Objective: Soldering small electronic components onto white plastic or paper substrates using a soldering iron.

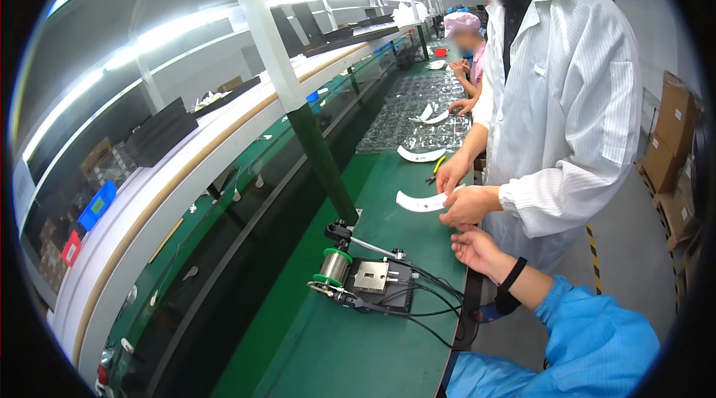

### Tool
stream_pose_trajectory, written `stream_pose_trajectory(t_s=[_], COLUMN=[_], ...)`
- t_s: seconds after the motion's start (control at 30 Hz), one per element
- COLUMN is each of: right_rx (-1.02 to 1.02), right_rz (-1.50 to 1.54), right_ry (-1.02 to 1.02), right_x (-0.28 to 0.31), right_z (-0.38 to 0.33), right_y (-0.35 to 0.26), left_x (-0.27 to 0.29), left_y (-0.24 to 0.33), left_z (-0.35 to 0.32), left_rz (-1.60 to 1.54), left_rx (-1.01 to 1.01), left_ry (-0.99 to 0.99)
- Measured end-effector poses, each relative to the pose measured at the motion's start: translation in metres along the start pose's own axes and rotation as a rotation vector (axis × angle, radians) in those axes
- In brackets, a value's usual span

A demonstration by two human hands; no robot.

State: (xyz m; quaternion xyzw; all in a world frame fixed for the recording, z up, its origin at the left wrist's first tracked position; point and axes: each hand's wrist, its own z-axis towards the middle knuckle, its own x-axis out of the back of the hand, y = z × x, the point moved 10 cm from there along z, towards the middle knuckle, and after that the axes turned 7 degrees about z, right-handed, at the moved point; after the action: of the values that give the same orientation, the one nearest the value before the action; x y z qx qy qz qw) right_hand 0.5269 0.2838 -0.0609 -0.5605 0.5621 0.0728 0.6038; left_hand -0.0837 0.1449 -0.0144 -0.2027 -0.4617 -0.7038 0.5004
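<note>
Apparently nearer: right hand (479, 249), loosely curled, seemingly empty. Ahead-left, curved white strip (419, 203), lying crosswise, in co-worker's hands (471, 206). Left hand unseen.

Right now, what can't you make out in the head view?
All head view:
- Left grip: out of the picture.
- Right grip: its curled fingers hide whether it holds anything.
- Near white curved piece: right end covered by the co-worker's near grip; its marks are too small to read.
- Blue sleeve: cut off by the lower edge.
- White piece far down the bench: too small for detail.
</note>
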Motion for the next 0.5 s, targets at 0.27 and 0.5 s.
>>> stream_pose_trajectory(t_s=[0.27,0.5], right_rx=[0.201,0.283], right_rz=[-0.270,-0.657], right_ry=[0.213,0.199], right_x=[0.045,0.023], right_z=[0.049,0.069], right_y=[-0.014,-0.030], left_x=[-0.008,-0.014], left_y=[-0.004,-0.007], left_z=[-0.002,-0.002], left_rz=[0.038,0.075], left_rx=[0.004,-0.005], left_ry=[-0.006,-0.010])
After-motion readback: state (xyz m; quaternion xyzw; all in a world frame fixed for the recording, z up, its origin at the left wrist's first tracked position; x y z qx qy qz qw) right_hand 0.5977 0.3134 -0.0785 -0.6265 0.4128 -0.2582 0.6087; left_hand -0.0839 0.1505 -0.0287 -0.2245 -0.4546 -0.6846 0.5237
